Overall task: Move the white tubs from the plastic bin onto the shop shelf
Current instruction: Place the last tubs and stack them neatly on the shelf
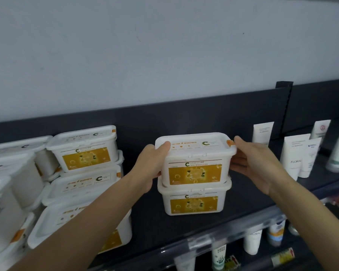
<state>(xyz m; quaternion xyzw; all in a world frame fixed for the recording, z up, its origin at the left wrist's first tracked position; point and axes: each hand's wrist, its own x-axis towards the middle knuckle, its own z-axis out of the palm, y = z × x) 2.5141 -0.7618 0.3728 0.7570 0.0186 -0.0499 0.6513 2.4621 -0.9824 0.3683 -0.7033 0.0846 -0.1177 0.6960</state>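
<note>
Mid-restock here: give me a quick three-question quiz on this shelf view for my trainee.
1. True or false: the top tub shows its yellow label to the camera.
2. What stands on the shelf to the right of the top tub? A) white tubes B) glass jars C) tin cans
3. Fill in: the lid's orange tab lies beside the ___ hand.

Key: 1 true. 2 A. 3 right; the right hand has its thumb by the tab.
</note>
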